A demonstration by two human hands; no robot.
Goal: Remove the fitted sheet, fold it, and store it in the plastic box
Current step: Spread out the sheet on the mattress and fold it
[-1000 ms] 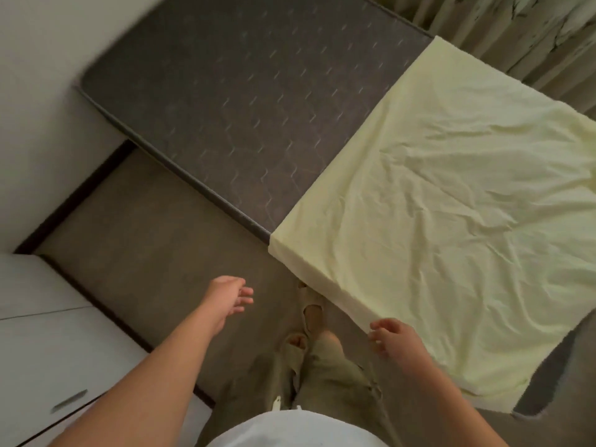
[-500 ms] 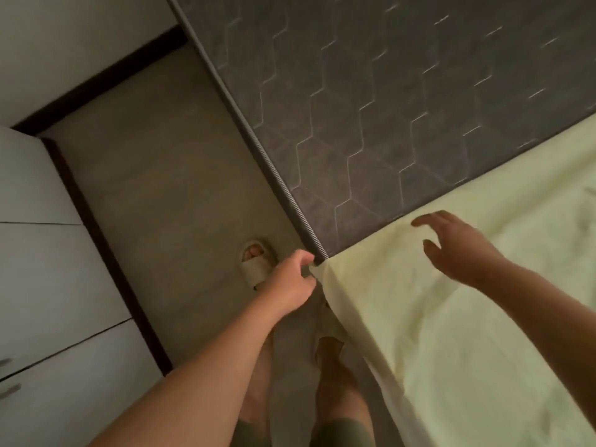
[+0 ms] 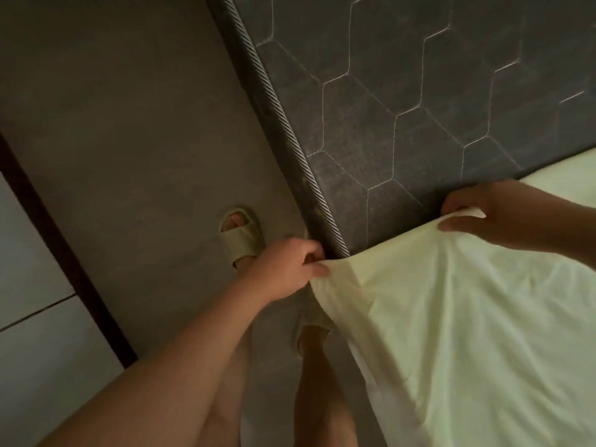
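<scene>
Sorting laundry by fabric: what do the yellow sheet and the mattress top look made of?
Fitted sheet: thin, matte woven cloth, probably cotton or a blend; it creases softly where the left hand and right hand pinch it. Mattress: dark grey heathered textile quilted in hexagons, with twisted corded piping at its edge.
</scene>
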